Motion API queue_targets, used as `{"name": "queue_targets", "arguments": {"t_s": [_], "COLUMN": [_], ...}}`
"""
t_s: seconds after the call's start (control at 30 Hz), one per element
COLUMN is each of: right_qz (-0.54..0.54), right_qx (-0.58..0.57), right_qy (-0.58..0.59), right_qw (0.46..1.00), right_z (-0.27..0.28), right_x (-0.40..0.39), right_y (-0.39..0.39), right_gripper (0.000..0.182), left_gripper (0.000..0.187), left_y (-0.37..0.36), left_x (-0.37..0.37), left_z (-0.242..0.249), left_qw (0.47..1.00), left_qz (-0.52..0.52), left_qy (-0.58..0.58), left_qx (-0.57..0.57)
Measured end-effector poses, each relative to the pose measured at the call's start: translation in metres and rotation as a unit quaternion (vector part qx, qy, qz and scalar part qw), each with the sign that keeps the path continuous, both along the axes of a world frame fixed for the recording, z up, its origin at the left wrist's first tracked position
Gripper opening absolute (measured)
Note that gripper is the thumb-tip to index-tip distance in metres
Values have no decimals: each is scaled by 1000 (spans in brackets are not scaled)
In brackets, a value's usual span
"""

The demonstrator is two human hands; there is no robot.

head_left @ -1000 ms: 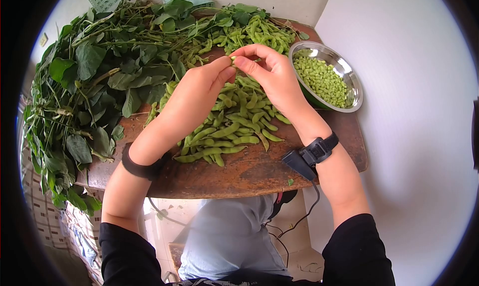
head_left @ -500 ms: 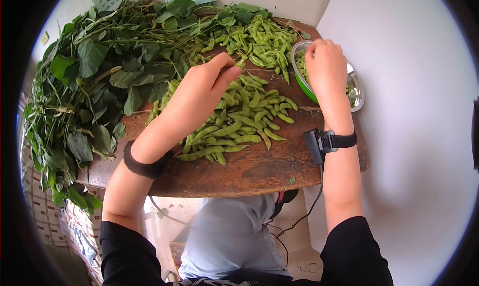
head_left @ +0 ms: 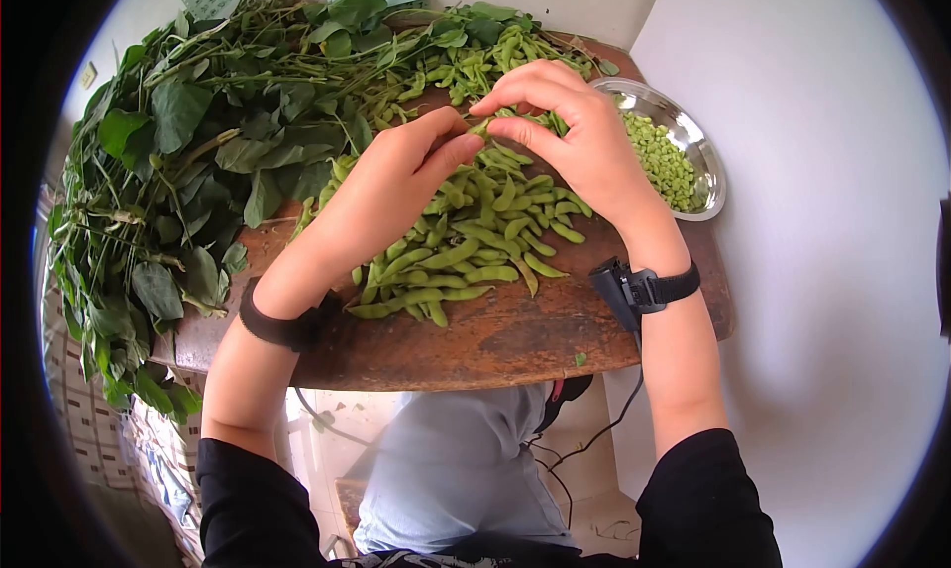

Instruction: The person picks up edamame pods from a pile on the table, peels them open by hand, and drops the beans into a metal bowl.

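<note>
Between the thumb and fingertips of my left hand (head_left: pixel 401 167) is a green soybean pod (head_left: pixel 480 128), held over the pile. My right hand (head_left: pixel 584 137) meets it from the right, its curved fingers and thumb closing at the pod's end. Below both hands, a pile of plump soybean pods (head_left: pixel 466 256) lies on the worn wooden table (head_left: pixel 396 360). To the right, a shiny metal bowl (head_left: pixel 705 162) holds shelled green beans (head_left: pixel 659 162); my right wrist and hand cover part of its near left side.
Leafy bean stalks (head_left: pixel 188 162) are heaped along the table's left and back. More pods (head_left: pixel 510 53) lie at the back, partly behind my right hand. A white wall (head_left: pixel 822 221) rises along the right side. A black device (head_left: pixel 624 291) with a cable is strapped to my right wrist.
My right hand has moved left from above the bowl to the pod at my left fingertips, uncovering the beans in the bowl. My left hand has stayed nearly still.
</note>
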State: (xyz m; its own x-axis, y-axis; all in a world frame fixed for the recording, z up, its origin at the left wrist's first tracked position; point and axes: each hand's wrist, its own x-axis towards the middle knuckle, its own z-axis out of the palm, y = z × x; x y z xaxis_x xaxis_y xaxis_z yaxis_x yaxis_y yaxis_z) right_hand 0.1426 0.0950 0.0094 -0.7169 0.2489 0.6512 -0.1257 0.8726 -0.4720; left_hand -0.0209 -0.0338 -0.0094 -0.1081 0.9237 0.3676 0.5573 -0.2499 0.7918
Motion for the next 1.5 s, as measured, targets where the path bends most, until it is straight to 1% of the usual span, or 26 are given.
{"name": "queue_targets", "arguments": {"t_s": [0.07,0.17,0.23,0.27,0.33,0.37,0.43,0.57,0.63,0.67,0.73,0.77,0.83,0.87,0.93,0.97,1.03,1.07,1.13,1.17,1.23,1.37,1.43,1.5], "right_qz": [3,4,-56,-56,-97,-97,-91,-88,-65,-65,-38,-38,-26,-26,-16,-16,8,8,38,39,32,33,22,23], "right_qx": [8,10,-27,-27,63,62,59,63,-4,-4,-61,-61,-114,-114,-162,-162,-234,-234,-316,-315,-330,-320,-300,-303], "right_qy": [-2,10,70,70,105,105,112,111,91,91,87,87,72,71,54,54,50,50,54,54,38,32,16,11], "right_qw": [1000,1000,996,996,988,988,988,988,994,994,994,994,991,991,985,985,971,971,946,947,943,946,954,953], "right_z": [1,1,1,2,2,1,-2,-4,-2,-2,-3,-2,-2,-2,-2,-3,-5,-6,-8,-8,-8,-8,-7,-7], "right_x": [-1,-1,-3,-4,-5,-6,-9,-10,-9,-9,-8,-8,-8,-7,-7,-7,-8,-8,-10,-10,-11,-10,-11,-10], "right_y": [-2,-4,-5,-6,-6,-8,-12,-17,-20,-21,-21,-21,-20,-19,-18,-18,-17,-17,-17,-18,-22,-23,-24,-24], "right_gripper": [13,11,10,10,9,9,9,9,7,7,6,6,6,6,6,6,8,8,11,11,12,12,12,12], "left_gripper": [24,26,27,27,30,30,28,24,21,21,20,20,20,20,19,19,17,17,18,18,22,23,19,17], "left_y": [0,0,-2,-1,-1,-1,-1,-2,-2,-3,-4,-4,-5,-5,-5,-5,-4,-4,-1,0,0,-4,-2,-3], "left_x": [1,3,-1,-3,-4,-2,2,1,1,1,1,1,1,1,1,1,2,2,3,3,4,7,6,7], "left_z": [0,2,10,10,11,11,10,11,12,12,14,14,14,14,13,13,12,10,7,5,4,11,6,9], "left_qw": [1000,999,988,988,993,993,998,997,997,997,996,996,996,996,996,996,996,996,993,993,991,992,992,992], "left_qz": [-12,6,65,65,24,24,41,58,70,70,83,83,86,85,85,85,86,85,84,85,89,110,90,85], "left_qy": [-5,-40,-65,-65,-72,-72,-50,-53,-45,-45,-24,-24,-19,-19,-15,-15,-5,-4,-10,-9,-48,-20,-28,-25], "left_qx": [-5,6,-121,-120,-87,-87,-10,-4,9,9,6,5,10,10,13,13,18,18,79,80,84,64,83,86]}}
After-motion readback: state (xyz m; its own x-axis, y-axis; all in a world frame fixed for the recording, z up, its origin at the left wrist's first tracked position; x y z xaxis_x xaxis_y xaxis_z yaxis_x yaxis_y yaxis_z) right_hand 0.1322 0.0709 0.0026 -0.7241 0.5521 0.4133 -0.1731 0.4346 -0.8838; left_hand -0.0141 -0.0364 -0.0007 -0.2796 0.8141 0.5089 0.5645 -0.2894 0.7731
